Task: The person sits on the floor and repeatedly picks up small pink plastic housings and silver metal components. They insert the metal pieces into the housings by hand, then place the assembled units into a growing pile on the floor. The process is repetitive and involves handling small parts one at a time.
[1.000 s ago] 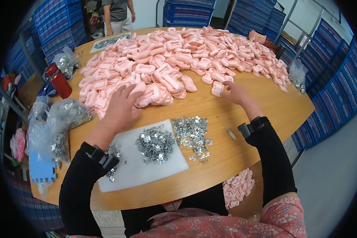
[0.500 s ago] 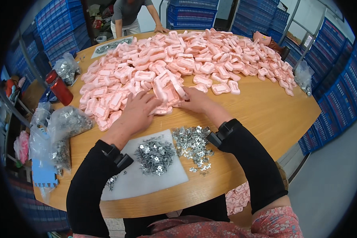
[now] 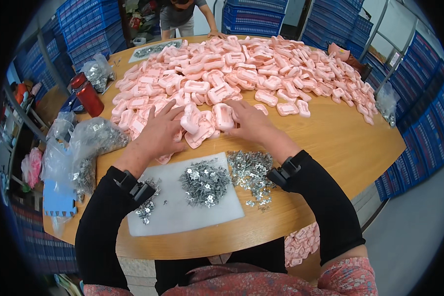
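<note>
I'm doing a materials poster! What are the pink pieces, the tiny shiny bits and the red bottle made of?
The pink pieces look like molded plastic, smooth and slightly satiny, with rounded edges. The tiny shiny bits seem to be thin metal: they're silvery and glint brightly. The red bottle looks glossy, perhaps coated metal, but plastic could shine that way too.

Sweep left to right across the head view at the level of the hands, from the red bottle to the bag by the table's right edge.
Red bottle → left hand → pink pieces between the hands → right hand → clear bag.
</note>
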The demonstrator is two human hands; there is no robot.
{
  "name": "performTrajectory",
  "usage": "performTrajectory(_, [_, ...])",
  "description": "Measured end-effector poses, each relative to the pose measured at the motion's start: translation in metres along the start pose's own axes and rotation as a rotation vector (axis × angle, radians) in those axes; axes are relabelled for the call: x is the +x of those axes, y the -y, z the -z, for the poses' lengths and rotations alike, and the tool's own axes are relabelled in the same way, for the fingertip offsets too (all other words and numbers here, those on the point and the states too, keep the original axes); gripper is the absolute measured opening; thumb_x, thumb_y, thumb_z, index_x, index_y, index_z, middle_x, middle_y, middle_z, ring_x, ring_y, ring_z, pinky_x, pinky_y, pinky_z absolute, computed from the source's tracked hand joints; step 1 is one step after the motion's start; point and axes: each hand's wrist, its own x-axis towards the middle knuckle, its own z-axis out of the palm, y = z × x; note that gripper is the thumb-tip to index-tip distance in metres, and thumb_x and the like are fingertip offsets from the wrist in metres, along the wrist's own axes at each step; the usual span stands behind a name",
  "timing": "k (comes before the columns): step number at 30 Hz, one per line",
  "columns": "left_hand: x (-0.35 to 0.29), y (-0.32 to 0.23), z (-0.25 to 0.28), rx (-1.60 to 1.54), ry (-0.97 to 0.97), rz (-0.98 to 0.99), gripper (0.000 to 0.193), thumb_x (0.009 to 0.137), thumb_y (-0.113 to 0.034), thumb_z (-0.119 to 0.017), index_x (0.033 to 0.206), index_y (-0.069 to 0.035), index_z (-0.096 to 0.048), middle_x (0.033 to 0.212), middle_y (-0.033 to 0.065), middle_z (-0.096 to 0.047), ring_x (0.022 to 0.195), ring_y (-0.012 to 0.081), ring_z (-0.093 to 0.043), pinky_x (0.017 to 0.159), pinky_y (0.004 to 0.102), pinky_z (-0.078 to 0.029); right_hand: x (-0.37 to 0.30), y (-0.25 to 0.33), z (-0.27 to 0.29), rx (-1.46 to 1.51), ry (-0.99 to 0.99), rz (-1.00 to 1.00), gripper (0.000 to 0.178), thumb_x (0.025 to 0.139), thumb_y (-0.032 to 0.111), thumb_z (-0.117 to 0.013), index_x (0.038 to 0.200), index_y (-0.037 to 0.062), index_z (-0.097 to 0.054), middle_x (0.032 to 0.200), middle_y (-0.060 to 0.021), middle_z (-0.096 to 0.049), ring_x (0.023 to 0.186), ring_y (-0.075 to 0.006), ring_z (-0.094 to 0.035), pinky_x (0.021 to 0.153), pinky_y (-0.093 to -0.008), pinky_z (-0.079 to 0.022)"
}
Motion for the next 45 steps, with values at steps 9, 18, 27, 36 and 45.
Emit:
performTrajectory(9, [-0.018,-0.003,-0.002,-0.096,-0.089,0.206,0.044,0.084,-0.034,-0.07,0.117,-0.005,-0.067,0.148,0.0171,-0.044,0.145,0.038,-0.03,0.113,0.0647,-0.024,0.017,0.019,-0.01,-0.257,-0.152,0.225,0.026,0.088,0.022,-0.064,0.11,0.0095,-0.064,0.094,-0.0111,-0.071,0.091,-0.0338,-0.065,0.083,-0.0479,-0.05])
performTrajectory(18, [-0.043,-0.02,0.024,-0.195,-0.261,0.191,0.044,0.085,-0.029,-0.07,0.119,-0.003,-0.067,0.137,0.0204,-0.054,0.136,0.0375,-0.042,0.109,0.0508,-0.037,0.023,-0.009,-0.002,0.239,-0.434,-0.187,0.032,0.093,0.019,-0.063,0.121,0.0027,-0.064,0.092,-0.0137,-0.072,0.081,-0.0223,-0.071,0.071,-0.0345,-0.055])
performTrajectory(27, [-0.078,-0.084,0.052,-1.201,0.116,0.376,0.046,0.099,-0.025,-0.06,0.139,-0.004,-0.051,0.115,0.0084,-0.062,0.091,0.0166,-0.065,0.079,0.0303,-0.056,-0.041,0.063,0.048,1.194,0.0,-0.305,0.023,0.096,0.023,-0.061,0.113,0.0064,-0.06,0.101,-0.0045,-0.067,0.086,-0.0149,-0.068,0.072,-0.027,-0.054])
performTrajectory(36, [-0.048,-0.078,0.005,-0.523,-0.35,0.316,0.069,0.083,-0.03,-0.078,0.138,-0.003,-0.047,0.121,0.019,-0.061,0.106,0.0244,-0.064,0.09,0.0357,-0.053,-0.049,0.091,0.023,1.296,0.208,-0.417,0.018,0.095,0.024,-0.063,0.106,0.0104,-0.062,0.095,-0.0021,-0.068,0.082,-0.0122,-0.067,0.074,-0.0262,-0.053])
performTrajectory(45, [-0.008,-0.047,-0.006,-0.831,-0.273,0.387,0.058,0.089,-0.027,-0.073,0.135,-0.001,-0.05,0.114,0.0157,-0.065,0.107,0.0221,-0.063,0.091,0.0328,-0.051,-0.031,0.071,0.016,1.427,0.188,-0.448,0.021,0.1,0.021,-0.056,0.113,0.0044,-0.058,0.103,-0.0089,-0.067,0.087,-0.017,-0.069,0.075,-0.0279,-0.057])
